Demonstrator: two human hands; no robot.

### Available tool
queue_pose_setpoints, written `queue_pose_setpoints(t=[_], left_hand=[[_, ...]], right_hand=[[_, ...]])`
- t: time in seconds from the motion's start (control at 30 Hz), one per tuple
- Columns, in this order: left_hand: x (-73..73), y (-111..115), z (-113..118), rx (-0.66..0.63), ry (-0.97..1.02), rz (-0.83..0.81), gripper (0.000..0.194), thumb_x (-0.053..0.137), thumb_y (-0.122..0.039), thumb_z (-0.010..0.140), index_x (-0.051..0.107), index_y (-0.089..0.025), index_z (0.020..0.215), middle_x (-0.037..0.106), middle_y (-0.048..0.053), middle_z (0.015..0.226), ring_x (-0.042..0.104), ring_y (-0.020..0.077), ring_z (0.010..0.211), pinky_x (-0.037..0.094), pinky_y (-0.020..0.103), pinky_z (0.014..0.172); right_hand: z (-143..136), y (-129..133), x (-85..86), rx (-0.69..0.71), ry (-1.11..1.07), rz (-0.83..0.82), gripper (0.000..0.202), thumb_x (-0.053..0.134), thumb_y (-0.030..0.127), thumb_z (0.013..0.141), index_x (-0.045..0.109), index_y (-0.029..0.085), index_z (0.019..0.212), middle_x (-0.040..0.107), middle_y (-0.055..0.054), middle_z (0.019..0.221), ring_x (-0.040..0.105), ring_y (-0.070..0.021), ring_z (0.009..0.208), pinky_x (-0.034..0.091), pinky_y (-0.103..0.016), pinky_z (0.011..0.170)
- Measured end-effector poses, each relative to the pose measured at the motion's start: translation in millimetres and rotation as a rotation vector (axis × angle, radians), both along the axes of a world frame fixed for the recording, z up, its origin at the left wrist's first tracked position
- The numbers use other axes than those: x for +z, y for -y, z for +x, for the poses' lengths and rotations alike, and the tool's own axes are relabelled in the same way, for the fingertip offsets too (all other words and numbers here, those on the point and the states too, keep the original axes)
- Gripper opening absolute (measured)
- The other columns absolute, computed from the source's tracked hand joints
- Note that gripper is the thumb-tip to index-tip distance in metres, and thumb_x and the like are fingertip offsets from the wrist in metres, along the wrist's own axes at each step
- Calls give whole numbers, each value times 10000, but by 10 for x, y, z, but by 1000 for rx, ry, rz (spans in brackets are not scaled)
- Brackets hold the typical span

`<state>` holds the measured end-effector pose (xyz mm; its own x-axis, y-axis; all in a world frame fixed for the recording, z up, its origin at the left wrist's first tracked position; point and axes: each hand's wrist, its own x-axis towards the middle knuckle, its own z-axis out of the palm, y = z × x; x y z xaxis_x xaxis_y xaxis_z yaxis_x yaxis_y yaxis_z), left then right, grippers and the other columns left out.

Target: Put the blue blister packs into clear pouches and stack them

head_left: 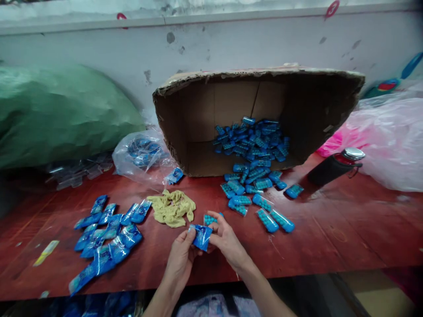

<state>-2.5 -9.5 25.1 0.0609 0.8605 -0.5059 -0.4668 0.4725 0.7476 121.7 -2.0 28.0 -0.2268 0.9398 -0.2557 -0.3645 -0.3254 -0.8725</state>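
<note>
Near the table's front edge, a small shiny blue packet (202, 238) is held up between my two hands. My left hand (181, 254) pinches its left side with thumb and fingers. On the packet's right edge, my right hand (227, 241) is closed with its thumb, and its index finger stretches forward. Just behind the packet is a clear tube of blue balls (210, 219), partly covered by the right fingers; I cannot tell whether they grip it or it lies on the table. Filled blue packets (112, 226) lie grouped to the left.
A tipped cardboard box (198, 158) opens toward me, with ball-filled tubes (256, 141) spilling onto the red table (330, 237). A yellow cloth (173, 209) lies left of centre. Around stand a dark bottle (333, 166), a clear bag (140, 154), a green sack (62, 114) and pink-white plastic (393, 136).
</note>
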Motion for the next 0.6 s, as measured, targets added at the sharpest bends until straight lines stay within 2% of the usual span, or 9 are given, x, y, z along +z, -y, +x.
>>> queue_pose_setpoints(t=[0.1, 0.2, 0.23, 0.3, 0.37, 0.4, 0.47, 0.5, 0.6], left_hand=[[6, 6, 10, -30, 10, 37, 248, 639, -344, 668, 579, -108, 620, 584, 12, 491, 497, 82, 427, 397, 190, 419], [-29, 24, 20, 1, 68, -22, 293, 638, -362, 665, 538, -118, 537, 542, -1, 433, 500, 88, 403, 413, 196, 409], [-42, 30, 21, 22, 87, -71, 294, 641, -362, 662, 532, -122, 532, 530, -7, 420, 506, 92, 398, 417, 195, 401], [-59, 39, 18, 65, 107, -177, 253, 645, -336, 665, 540, -129, 566, 517, -17, 404, 525, 102, 402, 426, 190, 386], [-56, 36, 9, 112, 107, -254, 184, 635, -279, 685, 545, -138, 610, 516, -24, 397, 536, 105, 403, 431, 181, 375], [-48, 30, 2, 128, 109, -281, 167, 620, -257, 701, 540, -141, 611, 513, -25, 393, 536, 104, 397, 431, 177, 368], [-28, 15, -13, 140, 125, -322, 188, 582, -234, 735, 520, -142, 582, 507, -21, 384, 530, 100, 383, 431, 172, 358], [-19, 7, -22, 141, 137, -335, 206, 563, -233, 750, 515, -141, 572, 503, -19, 382, 526, 97, 378, 431, 169, 355], [-21, -5, -52, 147, 167, -347, 247, 519, -253, 780, 514, -137, 562, 499, -16, 382, 525, 92, 378, 434, 166, 355]], right_hand=[[-51, 30, -7, -39, -17, -29, 414, 512, 205, 713, 404, 205, 1113, 487, 67, 622, 481, -77, 421, 430, -202, 403], [-62, 84, 16, -43, 126, 31, 329, 394, 252, 807, 417, 202, 1131, 461, 63, 574, 450, -87, 385, 424, -224, 400], [-40, 91, 26, -42, 239, 118, 320, 366, 256, 832, 429, 207, 1141, 489, 45, 600, 486, -104, 437, 445, -242, 451], [40, 72, 27, -61, 584, 344, 317, 368, 256, 854, 460, 221, 1155, 571, -17, 762, 561, -157, 668, 465, -294, 634], [137, 6, -16, -80, 1015, 498, 326, 444, 240, 832, 489, 224, 1155, 569, -79, 1006, 519, -226, 928, 411, -359, 789], [177, -36, -55, -63, 1213, 521, 341, 486, 224, 810, 498, 221, 1151, 540, -100, 1091, 481, -256, 998, 387, -386, 815], [223, -115, -150, 20, 1488, 504, 364, 530, 189, 783, 506, 225, 1144, 524, -114, 1123, 459, -280, 1019, 375, -403, 798], [230, -144, -195, 67, 1558, 492, 365, 539, 177, 777, 510, 236, 1136, 538, -105, 1090, 470, -275, 992, 377, -394, 778], [220, -173, -269, 122, 1595, 500, 327, 551, 199, 777, 518, 273, 1095, 563, -55, 966, 495, -242, 895, 376, -349, 728]])
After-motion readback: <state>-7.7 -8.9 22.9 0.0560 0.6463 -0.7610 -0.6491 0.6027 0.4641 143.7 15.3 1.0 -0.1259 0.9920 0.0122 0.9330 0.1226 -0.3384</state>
